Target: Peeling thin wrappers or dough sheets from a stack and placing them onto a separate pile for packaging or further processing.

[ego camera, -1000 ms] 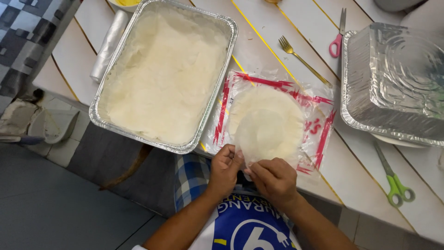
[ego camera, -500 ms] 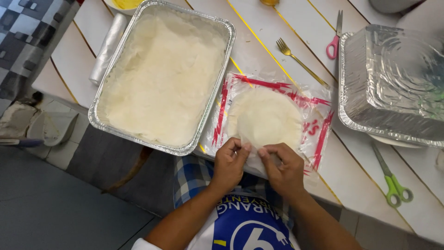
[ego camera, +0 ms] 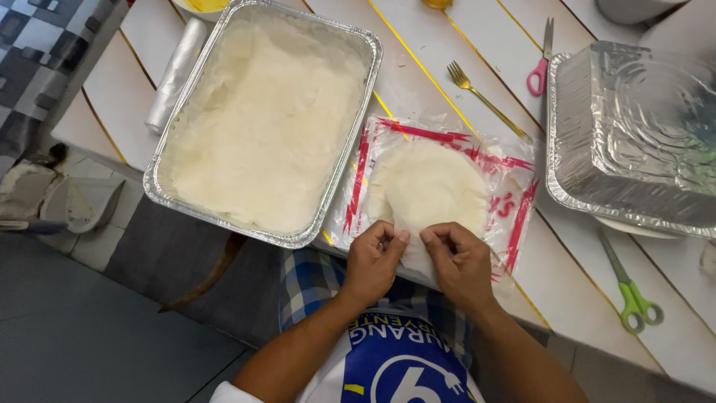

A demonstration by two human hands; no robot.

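Observation:
A stack of thin round white wrappers (ego camera: 429,186) lies on a clear plastic bag with red print (ego camera: 514,194) at the near table edge. My left hand (ego camera: 377,261) and my right hand (ego camera: 455,261) sit side by side at the stack's near rim, fingertips pinching the edge of a wrapper between them. To the left stands a large foil tray (ego camera: 160,183) filled with a pale, smooth white layer.
An upturned foil tray (ego camera: 634,134) rests at the right. Pink-handled scissors (ego camera: 538,67) and a gold fork (ego camera: 485,101) lie behind the bag, green-handled scissors (ego camera: 630,287) at the near right. A roll of clear plastic (ego camera: 175,71) lies left of the filled tray.
Both hands have drawn closer together at the near rim of the wrappers, fingertips now almost touching. The trays and tools stay where they were.

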